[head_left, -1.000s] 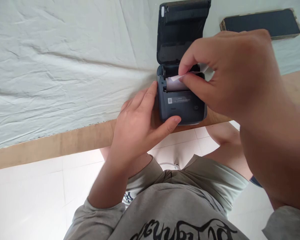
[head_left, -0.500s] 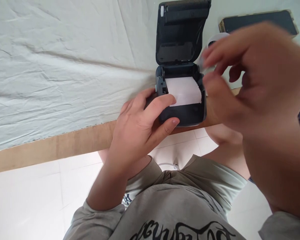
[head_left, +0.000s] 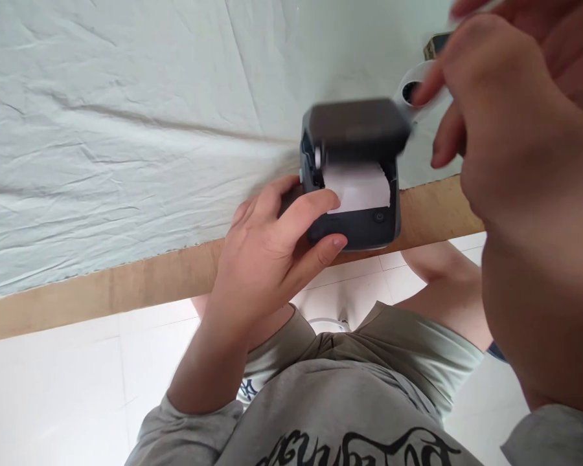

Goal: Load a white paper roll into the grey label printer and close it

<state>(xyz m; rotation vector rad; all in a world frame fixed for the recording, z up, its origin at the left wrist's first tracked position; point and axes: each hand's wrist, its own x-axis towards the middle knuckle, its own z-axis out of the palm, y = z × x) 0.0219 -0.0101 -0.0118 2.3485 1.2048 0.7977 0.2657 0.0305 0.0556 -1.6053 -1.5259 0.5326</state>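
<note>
A small dark label printer (head_left: pixel 357 233) sits at the table's front edge, its lid (head_left: pixel 354 126) tilted partway down and blurred by motion. White paper (head_left: pixel 359 191) lies across the printer's opening, under the lid's front edge. My left hand (head_left: pixel 267 239) grips the printer's left side, index fingertip pressing the paper's left corner and thumb on the front. My right hand (head_left: pixel 505 103) is raised at the right, fingers apart and partly smeared. Its index finger is near the lid's right corner; whether they touch, I cannot tell.
A white round object with a dark centre (head_left: pixel 412 90) stands behind the printer at the right. Beyond it, a phone-like slab (head_left: pixel 434 45) is mostly hidden by my right hand. A pale wrinkled cloth (head_left: pixel 140 129) covers the table up to its wooden edge (head_left: pixel 140 278).
The printer's lid has swung forward and down from upright, over the paper. My right hand has moved up and right. My left hand has stayed on the printer.
</note>
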